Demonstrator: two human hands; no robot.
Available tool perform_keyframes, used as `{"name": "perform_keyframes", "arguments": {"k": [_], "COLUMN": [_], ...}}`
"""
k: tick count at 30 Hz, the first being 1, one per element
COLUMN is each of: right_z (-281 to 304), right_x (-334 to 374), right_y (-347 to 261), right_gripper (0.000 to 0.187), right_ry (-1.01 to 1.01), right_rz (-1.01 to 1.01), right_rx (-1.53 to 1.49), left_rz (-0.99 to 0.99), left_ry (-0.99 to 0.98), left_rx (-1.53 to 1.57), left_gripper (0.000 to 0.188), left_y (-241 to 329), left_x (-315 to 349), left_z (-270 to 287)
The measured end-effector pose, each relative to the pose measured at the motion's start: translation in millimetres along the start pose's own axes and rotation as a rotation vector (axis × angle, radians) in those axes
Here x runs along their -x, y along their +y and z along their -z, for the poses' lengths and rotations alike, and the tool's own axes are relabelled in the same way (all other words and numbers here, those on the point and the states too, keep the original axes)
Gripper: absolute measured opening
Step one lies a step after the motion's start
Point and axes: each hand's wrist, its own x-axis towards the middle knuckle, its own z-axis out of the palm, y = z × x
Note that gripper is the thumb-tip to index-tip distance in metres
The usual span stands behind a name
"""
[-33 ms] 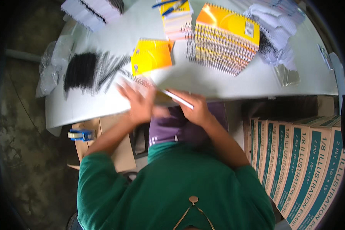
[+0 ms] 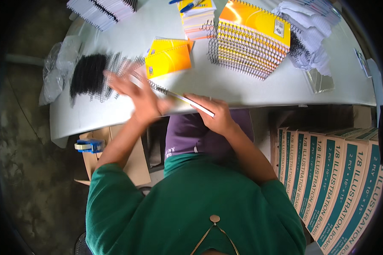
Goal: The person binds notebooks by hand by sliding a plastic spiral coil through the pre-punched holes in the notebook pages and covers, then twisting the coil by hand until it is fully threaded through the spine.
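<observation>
A: Your hands?
B: Right hand pinches a thin white-edged pad, edge-on, over the table edge. Left hand spread wide, blurred; can't tell if it's touching the coil.
A: Where's your coil?
B: At the pad's left end, angled up-left.
A: Farther out?
B: Dark coils left, yellow notebooks mid, spiral-bound stack right.

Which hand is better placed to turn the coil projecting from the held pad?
Probably the left hand: it appears open, though blurred, beside the coil, while the right hand grips the pad.
</observation>
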Motion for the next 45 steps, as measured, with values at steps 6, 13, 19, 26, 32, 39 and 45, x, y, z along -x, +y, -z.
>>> {"name": "perform_keyframes", "arguments": {"k": [6, 13, 19, 26, 32, 39, 45], "right_z": [3, -7, -9, -3, -4, -6, 9], "right_x": [-7, -3, -7, 0, -3, -4, -8], "right_y": [10, 2, 2, 5, 6, 13, 8], "right_gripper": [0.042, 0.037, 0.037, 0.050, 0.060, 0.057, 0.069], "right_ry": [0.027, 0.049, -0.009, -0.015, -0.017, -0.012, -0.069], "right_rz": [0.055, 0.066, 0.177, 0.081, 0.094, 0.030, -0.194], "right_rx": [0.011, 0.037, 0.149, 0.039, 0.024, -0.063, -0.078], "left_rz": [-0.227, -0.083, -0.011, -0.233, -0.141, -0.004, -0.006], "left_ry": [-0.521, -0.253, -0.091, -0.265, -0.277, -0.145, -0.238], "left_rx": [0.344, 0.316, 0.344, 0.348, 0.516, 0.302, 0.486], "left_gripper": [0.091, 0.085, 0.108, 0.082, 0.108, 0.111, 0.070], "left_y": [44, 28, 33, 44, 65, 40, 65], "left_x": [93, 43, 27, 16, 43, 18, -13], "left_z": [4, -4, -13, 1, -24, -42, -2]}}
